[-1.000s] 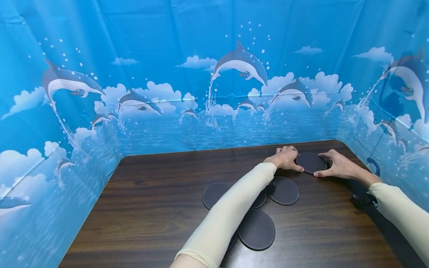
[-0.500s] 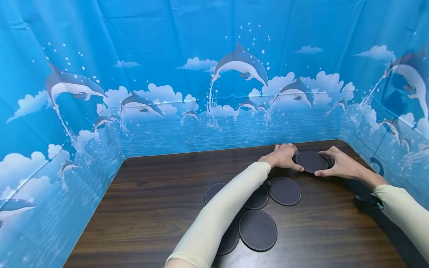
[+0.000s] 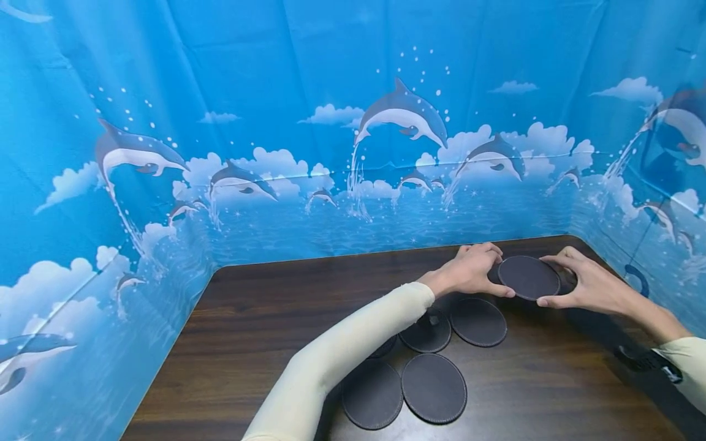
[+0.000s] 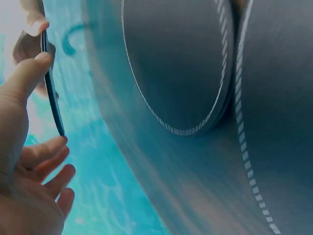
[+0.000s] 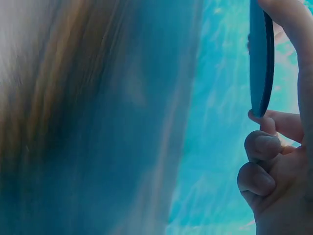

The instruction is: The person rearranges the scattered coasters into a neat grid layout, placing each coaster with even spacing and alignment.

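Note:
A round dark coaster (image 3: 529, 278) with a stitched rim is held between both hands near the table's far right corner. My left hand (image 3: 469, 269) pinches its left edge between thumb and fingers. On the opposite edge, my right hand (image 3: 592, 285) grips with thumb and index finger. In the left wrist view the coaster (image 4: 53, 98) shows edge-on, raised above the tabletop. The right wrist view also has the coaster (image 5: 261, 58) upright on edge, with the other fingers of that hand curled below it.
Several matching coasters lie on the brown wooden table (image 3: 265, 318): one (image 3: 478, 321) just in front of the hands, others (image 3: 434, 389) closer, one partly under the left sleeve (image 3: 342, 361). A blue dolphin-print curtain (image 3: 309, 153) borders the table's back and sides.
Both hands have raised the coaster a little and brought it slightly nearer. The left forearm has swung left, uncovering more of the coasters on the table. The head view has shifted slightly.

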`<state>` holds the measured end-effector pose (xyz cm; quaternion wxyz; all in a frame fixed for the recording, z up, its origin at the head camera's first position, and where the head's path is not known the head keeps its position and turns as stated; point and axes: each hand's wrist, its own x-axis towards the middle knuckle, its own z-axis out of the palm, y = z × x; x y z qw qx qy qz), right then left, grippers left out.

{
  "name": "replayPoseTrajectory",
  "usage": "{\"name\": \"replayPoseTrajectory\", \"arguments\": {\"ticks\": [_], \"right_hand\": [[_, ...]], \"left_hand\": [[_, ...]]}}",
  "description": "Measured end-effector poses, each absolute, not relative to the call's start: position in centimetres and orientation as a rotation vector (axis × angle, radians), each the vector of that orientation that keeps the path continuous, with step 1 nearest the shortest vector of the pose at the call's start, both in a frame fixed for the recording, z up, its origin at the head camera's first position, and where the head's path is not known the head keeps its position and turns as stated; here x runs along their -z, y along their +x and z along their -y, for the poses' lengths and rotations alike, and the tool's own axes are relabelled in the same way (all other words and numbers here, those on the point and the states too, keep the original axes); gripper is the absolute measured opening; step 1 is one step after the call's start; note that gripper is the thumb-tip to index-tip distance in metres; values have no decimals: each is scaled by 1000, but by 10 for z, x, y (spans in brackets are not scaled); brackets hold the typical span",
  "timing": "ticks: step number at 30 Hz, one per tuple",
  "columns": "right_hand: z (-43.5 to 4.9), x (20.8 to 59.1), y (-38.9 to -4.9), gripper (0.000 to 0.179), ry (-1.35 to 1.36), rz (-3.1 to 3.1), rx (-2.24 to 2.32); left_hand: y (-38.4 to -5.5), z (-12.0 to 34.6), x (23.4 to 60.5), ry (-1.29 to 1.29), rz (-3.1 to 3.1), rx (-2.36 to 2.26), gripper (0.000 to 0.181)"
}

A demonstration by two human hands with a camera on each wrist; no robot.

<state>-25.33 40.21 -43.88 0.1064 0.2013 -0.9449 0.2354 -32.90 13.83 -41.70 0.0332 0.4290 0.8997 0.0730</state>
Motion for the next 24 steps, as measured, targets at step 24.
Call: {"name": "replayPoseTrajectory", "arguments": {"ticks": [24], "right_hand": [[-330, 425, -177, 89, 911, 2625, -704]], "left_hand": [[-215, -37, 409, 1427, -2885, -369, 70]]}}
